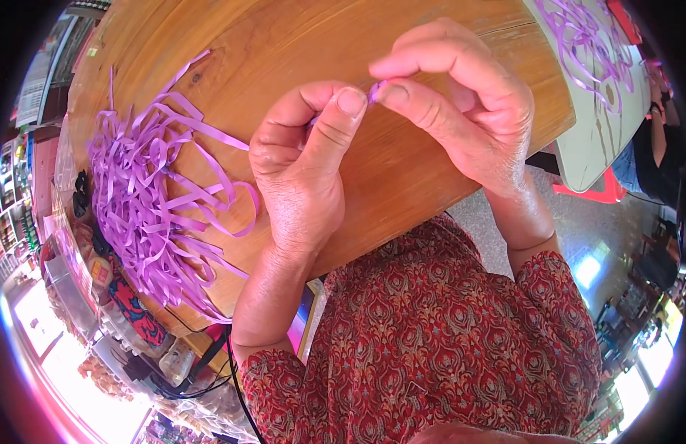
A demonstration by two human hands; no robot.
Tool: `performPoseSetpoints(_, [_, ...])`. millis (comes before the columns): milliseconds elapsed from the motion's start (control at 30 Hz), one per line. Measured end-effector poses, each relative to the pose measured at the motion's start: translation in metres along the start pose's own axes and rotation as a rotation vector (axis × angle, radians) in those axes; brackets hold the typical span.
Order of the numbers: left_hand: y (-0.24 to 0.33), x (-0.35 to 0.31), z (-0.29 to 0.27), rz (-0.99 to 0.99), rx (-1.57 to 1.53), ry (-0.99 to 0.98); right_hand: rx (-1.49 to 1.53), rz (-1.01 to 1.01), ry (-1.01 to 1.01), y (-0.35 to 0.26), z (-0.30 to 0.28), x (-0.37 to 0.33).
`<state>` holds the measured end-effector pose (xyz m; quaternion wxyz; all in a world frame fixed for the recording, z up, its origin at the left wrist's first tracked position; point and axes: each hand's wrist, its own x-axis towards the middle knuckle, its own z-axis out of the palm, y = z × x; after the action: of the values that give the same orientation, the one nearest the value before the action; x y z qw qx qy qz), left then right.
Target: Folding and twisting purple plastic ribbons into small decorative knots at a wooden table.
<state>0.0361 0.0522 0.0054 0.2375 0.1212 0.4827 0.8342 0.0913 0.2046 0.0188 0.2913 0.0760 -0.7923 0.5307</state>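
Over the wooden table, a small folded piece of purple ribbon (373, 92) shows between my two thumbs. My left hand (306, 159) is closed in a pinch on it, thumb pressed against the bent index finger; a bit of purple also shows behind that thumb. From the other side my right hand (465, 103) grips the piece at the thumb tip, its index finger raised slightly above the thumb. Most of the held ribbon is hidden by my fingers. To the left lies a big loose heap of purple ribbon strips (136, 196), some ends reaching toward my left wrist.
The wooden table (284, 55) has its edge close to my body. At the right, more purple ribbon (579, 41) lies on a pale table (590, 140), with a red stool (609, 189) below and another person's arm (657, 126) beside it. Bags and cables crowd the lower left.
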Motion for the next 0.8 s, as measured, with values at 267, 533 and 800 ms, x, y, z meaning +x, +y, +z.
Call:
performPoseSetpoints(267, [-0.001,-0.001,0.0,0.018,0.045,-0.014,0.109,0.132,0.033,-0.003,0.002,-0.005])
performPoseSetpoints(533, [-0.001,0.001,-0.001,0.023,0.032,-0.003,0.206,0.319,0.184,-0.018,0.008,0.0])
performPoseSetpoints(800, [0.005,0.0,0.005,0.104,0.148,0.011,-0.297,-0.243,-0.055,0.003,0.004,0.004])
